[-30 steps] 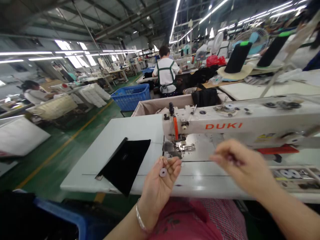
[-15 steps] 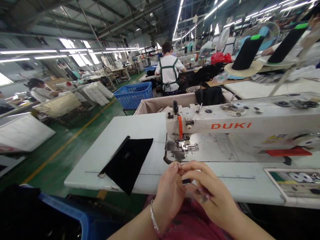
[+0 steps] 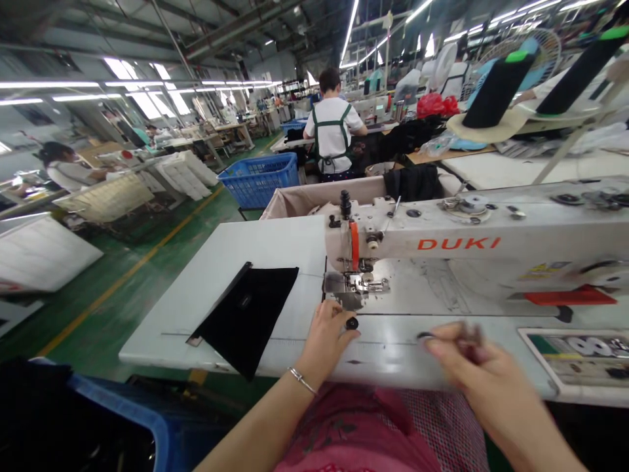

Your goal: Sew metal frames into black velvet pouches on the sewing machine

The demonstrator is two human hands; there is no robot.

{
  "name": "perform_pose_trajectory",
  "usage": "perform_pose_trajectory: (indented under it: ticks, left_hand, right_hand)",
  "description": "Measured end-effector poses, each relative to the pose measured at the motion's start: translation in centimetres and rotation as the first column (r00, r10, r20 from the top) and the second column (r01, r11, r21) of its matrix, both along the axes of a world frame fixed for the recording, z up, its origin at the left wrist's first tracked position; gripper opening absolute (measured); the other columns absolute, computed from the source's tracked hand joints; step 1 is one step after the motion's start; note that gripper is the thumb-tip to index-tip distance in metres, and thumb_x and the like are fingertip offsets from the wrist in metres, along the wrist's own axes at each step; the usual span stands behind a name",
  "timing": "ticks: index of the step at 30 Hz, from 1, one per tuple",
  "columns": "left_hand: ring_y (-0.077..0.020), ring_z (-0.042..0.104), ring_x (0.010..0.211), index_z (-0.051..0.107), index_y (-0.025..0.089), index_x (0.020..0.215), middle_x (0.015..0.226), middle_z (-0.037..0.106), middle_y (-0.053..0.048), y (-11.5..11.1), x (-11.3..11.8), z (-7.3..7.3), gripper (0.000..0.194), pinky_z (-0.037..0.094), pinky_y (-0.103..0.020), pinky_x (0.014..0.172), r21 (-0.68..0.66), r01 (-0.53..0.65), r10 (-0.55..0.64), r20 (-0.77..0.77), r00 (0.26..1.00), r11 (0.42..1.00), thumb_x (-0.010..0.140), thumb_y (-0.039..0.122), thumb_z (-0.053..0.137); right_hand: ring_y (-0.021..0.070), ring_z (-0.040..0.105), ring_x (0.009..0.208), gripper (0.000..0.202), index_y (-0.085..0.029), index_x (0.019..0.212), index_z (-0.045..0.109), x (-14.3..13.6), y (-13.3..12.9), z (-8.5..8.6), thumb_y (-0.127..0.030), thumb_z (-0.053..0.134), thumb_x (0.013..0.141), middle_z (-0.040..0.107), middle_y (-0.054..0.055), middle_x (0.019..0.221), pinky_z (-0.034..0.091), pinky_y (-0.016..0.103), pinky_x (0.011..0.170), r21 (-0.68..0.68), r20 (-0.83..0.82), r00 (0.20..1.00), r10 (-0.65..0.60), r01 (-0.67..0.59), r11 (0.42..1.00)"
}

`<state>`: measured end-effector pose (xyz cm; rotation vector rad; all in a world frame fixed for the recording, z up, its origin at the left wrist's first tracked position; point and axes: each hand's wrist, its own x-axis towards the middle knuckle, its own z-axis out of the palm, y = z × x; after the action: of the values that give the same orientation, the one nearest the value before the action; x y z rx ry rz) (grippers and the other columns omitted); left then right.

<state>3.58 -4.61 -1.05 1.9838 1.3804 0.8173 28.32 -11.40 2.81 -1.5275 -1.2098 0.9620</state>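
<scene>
At the table's front, just below the needle plate of the sewing machine (image 3: 472,246), my left hand (image 3: 322,341) pinches a small black bobbin (image 3: 352,323) between thumb and fingers. My right hand (image 3: 474,367) is off to the right over the table edge, smeared by motion. Between its thumb and finger sits a small dark round piece (image 3: 425,335) with a pale rim, too blurred to name exactly. A black fabric piece (image 3: 250,318) with a small label lies left of the machine, its lower corner hanging over the front edge.
A blue bin (image 3: 118,406) with dark material stands at lower left. Behind the white table (image 3: 275,242) are a fabric-lined box (image 3: 295,196), a blue basket (image 3: 260,177) and a seated co-worker (image 3: 337,128). Black thread cones (image 3: 498,92) stand at upper right.
My hands were together in front of the machine and have moved apart. The left has gone slightly up and left with the black bobbin; the right has swung right with the dark piece.
</scene>
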Motion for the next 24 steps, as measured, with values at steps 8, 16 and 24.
perform_pose_trajectory:
  ticks: [8,16,24]
  left_hand:
    - [-0.0189,0.066,0.088,0.064,0.021,0.116,0.108,0.067,-0.007,-2.4,1.2,2.0,0.039,0.054,-0.029,0.077,-0.296,0.071,0.043,0.361,0.932,0.953,0.078,0.016,0.07]
    - [-0.014,0.065,0.082,0.063,0.014,0.097,0.091,0.071,-0.007,-3.4,1.9,3.5,0.026,0.051,-0.024,0.077,-0.45,0.143,0.3,0.767,0.567,0.881,0.075,0.016,0.076]
    - [-0.0139,0.067,0.067,0.063,0.01,0.095,0.081,0.067,-0.006,-5.0,2.9,4.5,0.026,0.055,-0.024,0.065,-0.56,0.365,0.33,0.782,0.529,0.744,0.078,0.025,0.075]
  right_hand:
    - [0.0121,0.038,0.054,0.033,-0.02,0.07,0.053,-7.5,4.1,-3.6,-0.05,0.066,0.077,0.044,-0.005,0.058,0.031,0.025,0.051,-0.05,-0.103,0.966,0.238,-0.244,0.969]
    - [0.0144,0.046,0.067,0.031,-0.02,0.077,0.055,-6.4,1.8,-2.1,-0.048,0.05,0.091,0.051,-0.002,0.07,0.035,0.026,0.061,0.01,-0.063,0.965,0.256,-0.256,0.967]
    - [0.0146,0.054,0.074,0.018,-0.024,0.088,0.06,-5.1,2.8,0.5,-0.038,0.051,0.093,0.062,-0.003,0.081,0.038,0.026,0.068,0.165,0.302,0.922,0.244,-0.302,0.939]
